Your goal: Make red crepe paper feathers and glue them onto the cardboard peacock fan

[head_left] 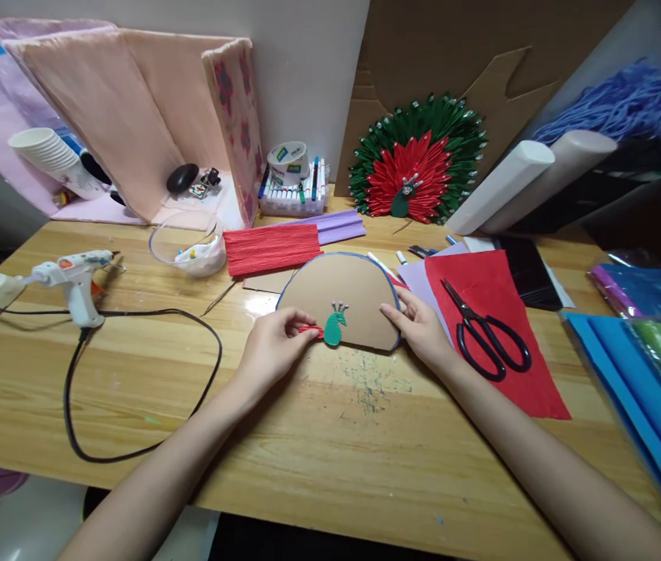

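On the wooden table [307, 444], a brown cardboard half-circle [339, 282] is gripped at its right edge by the right hand [422, 323]. A red piece [311, 330] is pinched by the left hand [272, 347], beside the green bird [334, 330] at the cardboard's bottom edge. Black-handled scissors [466, 312] are laid on a red sheet [532, 386].

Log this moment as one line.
left hand: pinching red paper beside green bird; right hand: holding cardboard by edge; scissors: lying on red sheet
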### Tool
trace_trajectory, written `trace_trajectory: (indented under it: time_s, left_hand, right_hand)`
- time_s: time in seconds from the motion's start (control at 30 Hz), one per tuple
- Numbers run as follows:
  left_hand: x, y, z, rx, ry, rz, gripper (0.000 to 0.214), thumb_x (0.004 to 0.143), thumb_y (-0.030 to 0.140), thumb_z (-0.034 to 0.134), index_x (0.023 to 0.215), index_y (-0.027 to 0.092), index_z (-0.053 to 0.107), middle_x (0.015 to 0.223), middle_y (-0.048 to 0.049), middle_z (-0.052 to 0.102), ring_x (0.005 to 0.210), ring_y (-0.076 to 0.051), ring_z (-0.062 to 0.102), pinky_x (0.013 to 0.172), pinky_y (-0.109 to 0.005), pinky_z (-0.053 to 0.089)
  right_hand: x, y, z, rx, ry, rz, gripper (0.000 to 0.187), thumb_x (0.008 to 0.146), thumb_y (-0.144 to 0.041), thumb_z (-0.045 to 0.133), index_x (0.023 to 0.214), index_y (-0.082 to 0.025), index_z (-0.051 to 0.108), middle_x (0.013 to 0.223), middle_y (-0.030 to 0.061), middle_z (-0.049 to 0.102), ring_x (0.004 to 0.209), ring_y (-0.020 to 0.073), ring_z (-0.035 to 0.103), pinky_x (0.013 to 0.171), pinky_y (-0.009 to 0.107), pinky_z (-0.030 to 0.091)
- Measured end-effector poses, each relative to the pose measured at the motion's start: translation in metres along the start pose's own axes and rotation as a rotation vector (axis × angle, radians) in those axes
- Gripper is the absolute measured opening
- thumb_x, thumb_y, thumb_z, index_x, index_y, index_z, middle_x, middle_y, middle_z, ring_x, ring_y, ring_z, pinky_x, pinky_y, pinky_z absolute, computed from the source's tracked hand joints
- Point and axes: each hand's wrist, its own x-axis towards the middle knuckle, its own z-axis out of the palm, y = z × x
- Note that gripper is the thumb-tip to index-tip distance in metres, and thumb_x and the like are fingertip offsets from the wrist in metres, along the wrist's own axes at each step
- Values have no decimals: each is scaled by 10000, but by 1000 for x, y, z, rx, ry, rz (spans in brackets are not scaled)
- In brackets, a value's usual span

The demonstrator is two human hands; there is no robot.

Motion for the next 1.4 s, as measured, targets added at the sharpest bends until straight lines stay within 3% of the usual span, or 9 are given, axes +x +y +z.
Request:
trace_trajectory:
  time_s: [0.2,0.63,1.17,1.4]
  left_hand:
    - [-1,3,-1,9,12,-19,257,677,287,668,891,149,632,738,-50,664,625,-136,588,583,-268,452]
    - [-8,11,2,197,29,151,213,733,201,614,946,203,617,826,-26,672,752,-158,614,685,-286,469]
    - [-7,8,6,157,38,188,209,735,178,615,944,180,613,813,-20,659,721,-131,604,663,-253,474]
    - [-5,11,-4,173,-20,187,267,733,209,623,995,173,588,864,-38,654,757,-142,602,683,-266,473]
  right_hand:
    - [-1,1,-2,-2,-1,7,453,710,-334,683,1136,-226,575,1018,18,684,866,172,656,770,285,530]
    - [-2,-2,0,-4,10,-1,416,713,-329,679,1101,-215,582,1031,34,680,911,179,646,767,287,536]
    - [-2,2,-1,18,-1,5,453,718,-320,677,1145,-224,559,1028,25,683,898,170,654,789,290,538]
    - [-1,4,-2,-17,-21,-18,433,743,-338,656,1146,-226,548,1036,31,680,913,179,650,770,289,542]
